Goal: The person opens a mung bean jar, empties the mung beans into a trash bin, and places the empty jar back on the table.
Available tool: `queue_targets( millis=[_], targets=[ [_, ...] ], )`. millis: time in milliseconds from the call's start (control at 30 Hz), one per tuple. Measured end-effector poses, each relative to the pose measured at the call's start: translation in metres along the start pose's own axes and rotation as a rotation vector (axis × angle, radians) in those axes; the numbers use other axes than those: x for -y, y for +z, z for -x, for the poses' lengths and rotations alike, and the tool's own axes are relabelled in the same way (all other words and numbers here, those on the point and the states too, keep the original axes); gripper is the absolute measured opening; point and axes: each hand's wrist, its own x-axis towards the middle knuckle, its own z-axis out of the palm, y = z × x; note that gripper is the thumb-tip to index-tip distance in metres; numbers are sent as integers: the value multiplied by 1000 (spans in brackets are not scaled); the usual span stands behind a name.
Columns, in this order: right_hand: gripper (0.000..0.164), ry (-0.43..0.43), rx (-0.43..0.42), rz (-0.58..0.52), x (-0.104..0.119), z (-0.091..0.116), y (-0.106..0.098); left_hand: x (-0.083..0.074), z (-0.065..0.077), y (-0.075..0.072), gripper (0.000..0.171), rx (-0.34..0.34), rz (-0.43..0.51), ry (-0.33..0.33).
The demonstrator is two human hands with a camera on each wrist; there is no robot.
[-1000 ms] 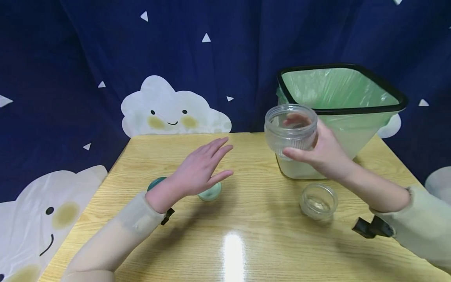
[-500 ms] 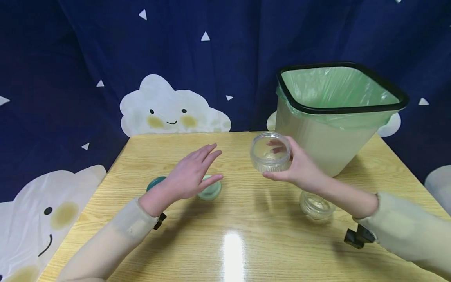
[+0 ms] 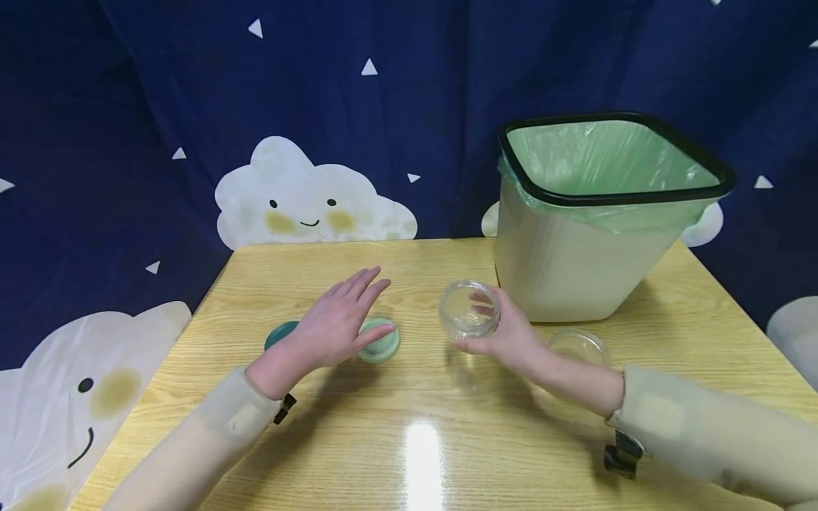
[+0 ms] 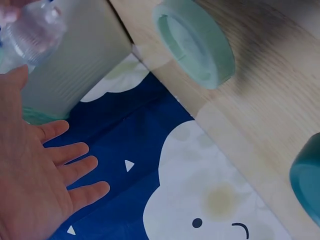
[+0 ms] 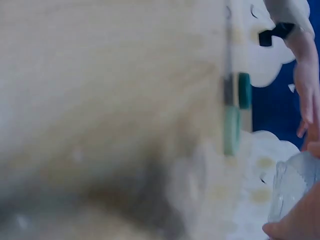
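Note:
A clear, ridged plastic jar (image 3: 461, 312) without a lid is held in my right hand (image 3: 516, 341), thumb on the near side and fingers round the back. It hangs over the middle of the table. My left hand (image 3: 339, 323) hovers with fingers stretched, palm bare in the left wrist view. Below it lies a light green lid (image 3: 382, 346), partly behind the thumb. A dark teal lid (image 3: 280, 332) peeks out beyond the left wrist. A second clear jar (image 3: 583, 343) stands on the table, its lower part hidden by my right forearm.
A white bin (image 3: 556, 262) with a black rim and a green liner stands at the back right of the wooden table (image 3: 358, 454). Behind the table hangs a dark blue curtain (image 3: 307, 78) with clouds and white triangles.
My right hand has brought the jar down and leftward from in front of the bin towards the table's middle. My left hand has drifted slightly left and down, still with straight fingers.

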Motion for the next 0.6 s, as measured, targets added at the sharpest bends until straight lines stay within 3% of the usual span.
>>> queue_targets(
  millis=[267, 600],
  targets=[
    [90, 118, -61, -92, -22, 9, 38, 5, 10, 5, 74, -1, 7, -36],
    [87, 162, -127, -163, -43, 5, 53, 6, 19, 10, 77, 19, 25, -70]
  ],
)
